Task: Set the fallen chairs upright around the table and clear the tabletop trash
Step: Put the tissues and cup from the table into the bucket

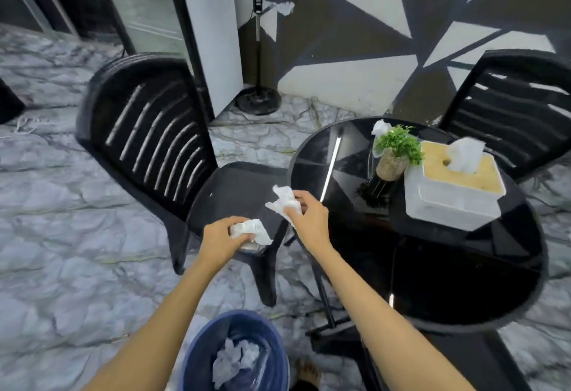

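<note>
Clearing trash now. The left hand [222, 237] grips a crumpled white tissue [251, 231]. The right hand [310, 213] pinches a second white tissue [285, 200]. Next, probably drop both into the round blue plastic bin [200, 347] nearby.

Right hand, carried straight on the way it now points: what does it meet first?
Probably the upright black chair: the right hand, holding a crumpled tissue, points toward its seat and backrest. Which of the two comes first is unclear from one view.

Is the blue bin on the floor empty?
No, crumpled white tissues lie inside the blue bin.
</note>
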